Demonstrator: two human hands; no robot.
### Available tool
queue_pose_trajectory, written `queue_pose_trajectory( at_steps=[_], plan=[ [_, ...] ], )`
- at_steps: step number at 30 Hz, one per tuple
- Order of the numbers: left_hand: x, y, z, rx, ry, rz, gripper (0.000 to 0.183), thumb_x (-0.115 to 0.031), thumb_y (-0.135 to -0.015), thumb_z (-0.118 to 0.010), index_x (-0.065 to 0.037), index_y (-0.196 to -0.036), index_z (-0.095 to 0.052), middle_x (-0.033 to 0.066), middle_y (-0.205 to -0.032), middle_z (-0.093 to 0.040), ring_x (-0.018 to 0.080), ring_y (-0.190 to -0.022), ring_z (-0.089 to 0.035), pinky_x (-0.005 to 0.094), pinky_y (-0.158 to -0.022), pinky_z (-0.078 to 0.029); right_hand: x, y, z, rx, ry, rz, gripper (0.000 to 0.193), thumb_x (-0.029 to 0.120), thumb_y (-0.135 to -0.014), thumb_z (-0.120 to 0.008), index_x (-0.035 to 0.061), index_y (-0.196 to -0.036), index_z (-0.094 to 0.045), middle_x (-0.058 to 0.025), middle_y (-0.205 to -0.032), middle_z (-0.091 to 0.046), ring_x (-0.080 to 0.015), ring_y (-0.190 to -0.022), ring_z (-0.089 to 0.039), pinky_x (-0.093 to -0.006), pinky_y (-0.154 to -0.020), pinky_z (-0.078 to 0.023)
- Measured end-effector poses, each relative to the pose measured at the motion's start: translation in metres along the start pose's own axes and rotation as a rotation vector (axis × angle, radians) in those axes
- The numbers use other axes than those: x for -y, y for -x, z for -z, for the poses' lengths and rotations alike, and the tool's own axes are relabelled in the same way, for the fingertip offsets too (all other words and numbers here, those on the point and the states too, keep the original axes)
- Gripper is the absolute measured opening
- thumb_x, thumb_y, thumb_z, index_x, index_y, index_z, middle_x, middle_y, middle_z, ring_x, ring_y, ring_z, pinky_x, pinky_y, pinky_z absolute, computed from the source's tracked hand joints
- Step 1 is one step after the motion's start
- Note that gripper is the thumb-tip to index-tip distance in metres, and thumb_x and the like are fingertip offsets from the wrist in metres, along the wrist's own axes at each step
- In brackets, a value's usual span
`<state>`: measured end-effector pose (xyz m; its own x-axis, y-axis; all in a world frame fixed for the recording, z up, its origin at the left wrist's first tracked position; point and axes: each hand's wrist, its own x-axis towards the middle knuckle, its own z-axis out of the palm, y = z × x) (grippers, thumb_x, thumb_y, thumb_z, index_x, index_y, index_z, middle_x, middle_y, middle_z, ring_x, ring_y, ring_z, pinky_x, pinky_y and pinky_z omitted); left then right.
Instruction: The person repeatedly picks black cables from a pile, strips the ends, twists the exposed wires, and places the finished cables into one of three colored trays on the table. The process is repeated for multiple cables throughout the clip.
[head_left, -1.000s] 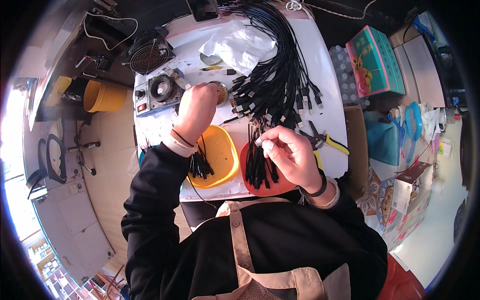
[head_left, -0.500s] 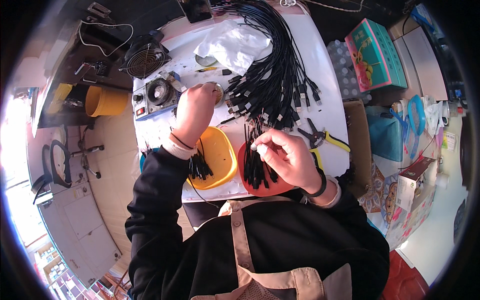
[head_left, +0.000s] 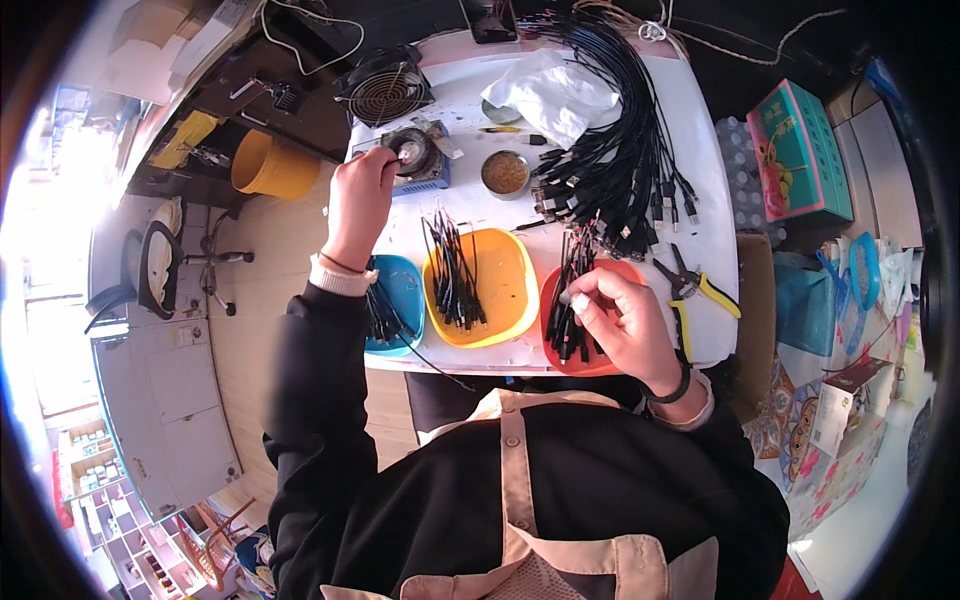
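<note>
My left hand [head_left: 358, 205], left of centre in the upper half of the frame, has its fingers drawn together at the round, dark-rimmed pot [head_left: 430, 155] on a blue metal box; I cannot tell what, if anything, they pinch. My right hand [head_left: 640, 335], right of centre, is half curled, thumb and forefinger close together above the red plastic bowl [head_left: 625, 268]; whether they grip anything, I cannot tell.

Short black cables [head_left: 455, 285] stand in a bunch in the yellow plastic bowl [head_left: 510, 290], mid-frame; more lie in the red bowl and in the blue plastic bowl [head_left: 398, 272] at its left. The round tin of amber material [head_left: 506, 174] sits right of the pot on the white surface [head_left: 705, 150]. A large bundle of long black cables [head_left: 620, 160] fills the upper right of it, beside a crumpled white cloth [head_left: 555, 95].
</note>
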<state>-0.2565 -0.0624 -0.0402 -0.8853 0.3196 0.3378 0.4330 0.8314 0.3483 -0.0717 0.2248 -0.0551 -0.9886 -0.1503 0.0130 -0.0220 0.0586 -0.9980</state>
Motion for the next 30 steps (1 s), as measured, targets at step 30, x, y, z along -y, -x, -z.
queue_pose_trajectory(
  at_steps=[30],
  plan=[
    [-0.065,0.046,0.069,0.028,0.956,0.362,0.011,-0.005,-0.088,-0.067,0.005,-0.091,-0.066,-0.0006,-0.068,-0.056,0.0067,-0.063,-0.049,0.0204,-0.056,-0.038,0.022,0.001,-0.037,0.055,0.141,0.167,0.017,0.008,-0.096,-0.054,-0.001,-0.108,-0.06,-0.0061,-0.097,-0.067,-0.0098,-0.082,-0.062,-0.0225,-0.072,-0.048]
  ],
)
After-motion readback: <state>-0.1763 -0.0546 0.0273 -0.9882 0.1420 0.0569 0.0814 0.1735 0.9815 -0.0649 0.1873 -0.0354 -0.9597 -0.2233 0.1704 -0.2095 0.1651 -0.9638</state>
